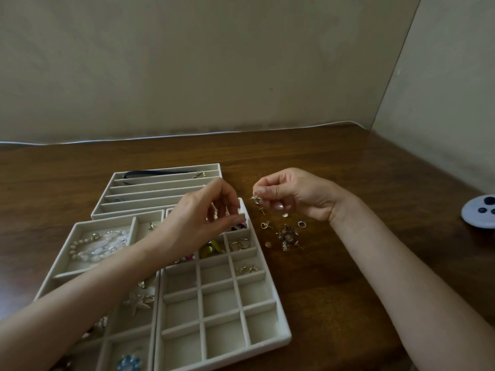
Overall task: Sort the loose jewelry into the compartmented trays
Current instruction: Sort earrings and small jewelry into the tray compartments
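My right hand [288,195] pinches a small gold earring [255,200] above the wooden table, just right of the trays. Below it lies a loose pile of small gold earrings and studs [288,235]. My left hand [198,220] hovers over the top of the grid tray [267,303] with its fingers curled together; whether it holds anything I cannot tell. That cream tray has gold rings [240,243] and small earrings [247,268] in its right-hand compartments. A second tray [80,226] at the left holds a pearl bracelet [96,246].
A cream tray with long slots [160,183] lies behind, with a dark band in its back slot. A white object with dark blue dots [480,214] sits at the right table edge. Walls close off the table at the back and right.
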The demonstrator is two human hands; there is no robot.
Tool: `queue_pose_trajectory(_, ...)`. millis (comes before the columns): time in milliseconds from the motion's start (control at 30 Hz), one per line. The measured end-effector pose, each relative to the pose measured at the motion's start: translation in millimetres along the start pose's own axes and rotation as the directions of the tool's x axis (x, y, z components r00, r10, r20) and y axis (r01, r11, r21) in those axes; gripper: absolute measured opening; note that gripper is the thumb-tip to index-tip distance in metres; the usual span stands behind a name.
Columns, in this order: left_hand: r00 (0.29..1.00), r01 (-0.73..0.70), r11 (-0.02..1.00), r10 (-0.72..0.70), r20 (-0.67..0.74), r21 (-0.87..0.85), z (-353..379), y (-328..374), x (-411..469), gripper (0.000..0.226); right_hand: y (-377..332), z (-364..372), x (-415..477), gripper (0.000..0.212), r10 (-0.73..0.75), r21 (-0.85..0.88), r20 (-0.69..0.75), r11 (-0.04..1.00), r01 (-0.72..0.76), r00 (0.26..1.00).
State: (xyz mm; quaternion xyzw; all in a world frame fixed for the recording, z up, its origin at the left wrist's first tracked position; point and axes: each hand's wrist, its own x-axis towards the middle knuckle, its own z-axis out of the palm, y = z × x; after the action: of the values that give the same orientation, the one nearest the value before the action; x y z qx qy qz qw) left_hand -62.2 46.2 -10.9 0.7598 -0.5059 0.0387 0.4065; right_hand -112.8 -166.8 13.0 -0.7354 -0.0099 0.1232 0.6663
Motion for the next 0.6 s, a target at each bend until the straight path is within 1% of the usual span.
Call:
queue_pose_trajectory(100, 0.999, 0.0, 1.0, 0.0, -0.053, 0.006, 3.1, 0.4, -0.2, 0.03, 2.8, 12.4, 5.5, 0.011, 0.052, 0.132, 0.142, 0.989, -0.071, 0.989)
queue_pose_trajectory(200, 0.993, -0.004, 1.0, 0.005, -0.117, 0.009, 5.4, 1.1, -1.1, 0.032, 5.3, 18.0, 8.7, 0.019, 0.069, 0.182, 0.221, 0.977, -0.111, 0.973)
queue_pose_trajectory(333, 0.987, -0.052, 0.999, 0.051, -0.15, -0.002, 5.0, 1.3, -1.6, 0.032, 6.2, 20.0, 10.3, 0.015, 0.077, 0.183, 0.237, 0.976, -0.122, 0.968)
queue_pose_trajectory(433, 0.986, -0.103, 0.995, 0.102, -0.135, -0.001, 4.4, 1.7, -0.2, 0.026, 6.5, 20.0, 10.5, 0.014, 0.087, 0.159, 0.218, 0.98, -0.123, 0.972)
queue_pose_trajectory(533, 0.98, -0.173, 0.983, 0.178, -0.092, 0.059, 4.3, 0.5, 0.6, 0.018, 7.8, 19.6, 11.4, 0.022, 0.088, 0.138, 0.21, 0.983, -0.119, 0.974)
queue_pose_trajectory(600, 0.979, -0.179, 0.979, 0.187, -0.081, 0.096, 4.1, -1.4, 0.7, 0.021, 6.2, 19.4, 10.2, 0.022, 0.081, 0.093, 0.181, 0.991, -0.1, 0.98)
